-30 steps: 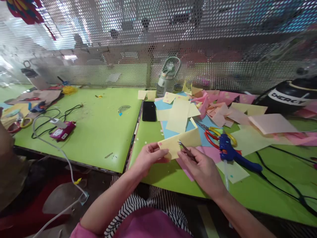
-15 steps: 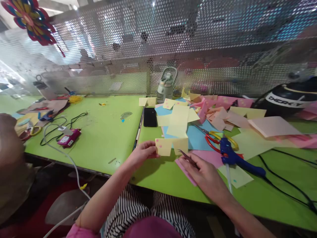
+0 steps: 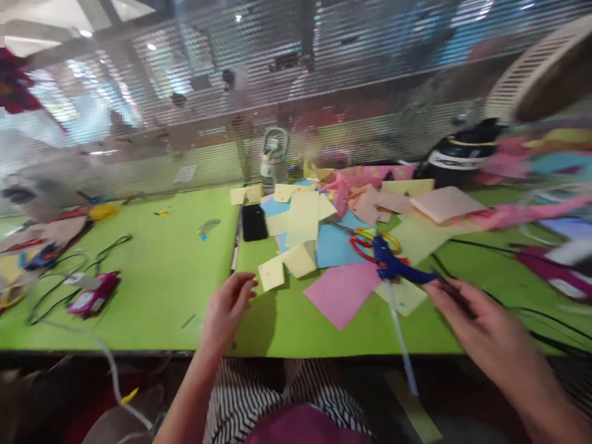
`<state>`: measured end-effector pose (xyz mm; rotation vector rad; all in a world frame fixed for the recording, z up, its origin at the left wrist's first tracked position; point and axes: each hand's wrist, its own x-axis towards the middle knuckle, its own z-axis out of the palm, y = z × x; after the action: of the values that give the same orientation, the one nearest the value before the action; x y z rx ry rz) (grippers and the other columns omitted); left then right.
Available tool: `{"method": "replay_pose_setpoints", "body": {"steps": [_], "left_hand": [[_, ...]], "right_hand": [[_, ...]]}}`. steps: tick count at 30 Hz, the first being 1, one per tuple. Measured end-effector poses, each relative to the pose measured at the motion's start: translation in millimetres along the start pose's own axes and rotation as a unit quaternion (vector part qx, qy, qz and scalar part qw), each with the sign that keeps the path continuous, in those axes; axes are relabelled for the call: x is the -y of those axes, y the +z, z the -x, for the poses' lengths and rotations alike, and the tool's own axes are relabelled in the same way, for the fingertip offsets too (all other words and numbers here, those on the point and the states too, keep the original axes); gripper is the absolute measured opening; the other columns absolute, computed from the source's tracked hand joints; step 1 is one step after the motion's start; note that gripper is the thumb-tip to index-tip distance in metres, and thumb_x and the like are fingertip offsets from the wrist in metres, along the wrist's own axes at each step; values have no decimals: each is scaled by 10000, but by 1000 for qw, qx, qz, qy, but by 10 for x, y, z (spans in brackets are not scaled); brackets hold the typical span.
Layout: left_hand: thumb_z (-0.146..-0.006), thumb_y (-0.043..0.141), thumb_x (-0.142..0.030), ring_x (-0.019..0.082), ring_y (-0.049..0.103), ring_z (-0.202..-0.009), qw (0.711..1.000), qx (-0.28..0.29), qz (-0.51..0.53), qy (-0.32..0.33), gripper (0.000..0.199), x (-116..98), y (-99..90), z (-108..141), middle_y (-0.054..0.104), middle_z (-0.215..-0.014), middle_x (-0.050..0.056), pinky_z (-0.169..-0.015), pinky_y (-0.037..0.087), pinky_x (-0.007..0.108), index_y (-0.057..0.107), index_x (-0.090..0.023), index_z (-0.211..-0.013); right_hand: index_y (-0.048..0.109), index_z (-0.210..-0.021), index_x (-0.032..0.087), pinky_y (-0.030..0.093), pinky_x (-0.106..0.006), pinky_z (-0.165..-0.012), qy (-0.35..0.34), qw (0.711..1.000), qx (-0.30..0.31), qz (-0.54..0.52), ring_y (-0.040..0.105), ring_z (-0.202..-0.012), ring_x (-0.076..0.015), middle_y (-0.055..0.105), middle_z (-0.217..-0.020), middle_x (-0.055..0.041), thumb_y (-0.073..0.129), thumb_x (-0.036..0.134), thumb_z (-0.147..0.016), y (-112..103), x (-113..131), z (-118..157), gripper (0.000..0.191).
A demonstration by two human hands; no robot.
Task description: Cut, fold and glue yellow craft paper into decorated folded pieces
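Note:
My left hand hovers over the green table with its fingers loosely bent and nothing between them. Just to its right lies a folded strip of pale yellow paper with small pink marks. Dark tweezers sit in my right hand, closed around them. My right fingertips are at the handle end of a blue hot glue gun; whether they grip it is unclear through the blur. A clear glue stick extends from the gun past the table edge. Scissors with red and yellow handles lie behind it.
A pink sheet and blue paper lie mid-table, among several yellow and pink pieces. A black phone and a bottle stand behind. Black cords cross the right side. A purple power strip lies left.
My left hand has let go of the folded yellow paper, which rests on the table. My right hand has moved right with the tweezers to the glue gun handle. The view has shifted right.

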<state>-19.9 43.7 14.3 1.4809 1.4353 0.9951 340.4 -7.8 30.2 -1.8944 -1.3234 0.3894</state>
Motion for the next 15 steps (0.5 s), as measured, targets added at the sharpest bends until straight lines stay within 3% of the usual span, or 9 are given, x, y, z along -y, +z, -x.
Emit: {"method": "replay_pose_setpoints", "body": {"steps": [2,5,10,15], "left_hand": [[-925,541,-429,181,714,-779,999,31,-17,1,299,-13,51,119,756,-921,69,-630,561,260,667,-187,-1047],[-901,565,-437,165,699,-722,995,90,-32,6,300,-16,188,195,765,-899,54,-609,561,254,697,-202,-1032],[-873,591,-478,150,643,-606,984,156,-83,11,294,-77,448,180,719,-703,11,-557,494,248,718,-214,-900],[-882,586,-496,132,565,-528,974,159,-150,53,350,-160,580,175,661,-602,-4,-493,381,240,655,-206,-699]], "right_hand": [[618,-865,262,503,-347,-628,-8,999,-47,11,672,-725,-249,723,-814,-114,519,618,-846,-153,-111,15,370],[587,-868,245,506,-345,-658,-5,997,-63,51,660,-736,-239,708,-803,-77,477,607,-865,-255,-259,67,378],[625,-838,237,512,-288,-613,-24,997,15,78,673,-683,-196,720,-760,-39,533,540,-857,-190,-374,139,317],[650,-811,234,502,-272,-591,-49,993,75,83,657,-625,-172,712,-713,-14,550,507,-859,-69,-352,78,294]]}}
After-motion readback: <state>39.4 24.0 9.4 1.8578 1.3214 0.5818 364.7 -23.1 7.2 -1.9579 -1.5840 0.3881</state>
